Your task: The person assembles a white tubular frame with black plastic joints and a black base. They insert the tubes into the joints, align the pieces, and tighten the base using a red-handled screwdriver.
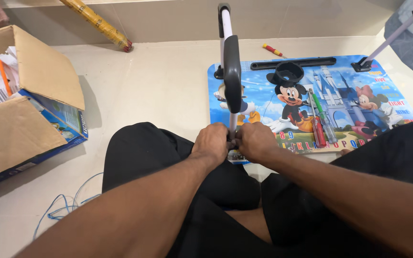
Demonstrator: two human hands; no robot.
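A colourful cartoon-printed lap table top (pixel 359 76) lies on the floor in front of my crossed legs. A U-shaped metal leg (pixel 231 71) with a black foam pad stands upright at its left end. My left hand (pixel 210 142) and my right hand (pixel 255 141) are both closed around the lower end of this leg, at the near left corner of the table top, fingers touching each other. What the fingers pinch at the joint is hidden. Two screwdrivers (pixel 319 119), one red and one green, lie on the table top right of my right hand.
An open cardboard box (pixel 29 71) with papers and a printed carton stands at left. A yellow-wrapped pole (pixel 99 23) leans at the wall. A small red-and-yellow screwdriver (pixel 273 49) lies behind the table top. A second metal leg (pixel 388 42) rises at far right. Blue wire (pixel 63 205) lies on the floor.
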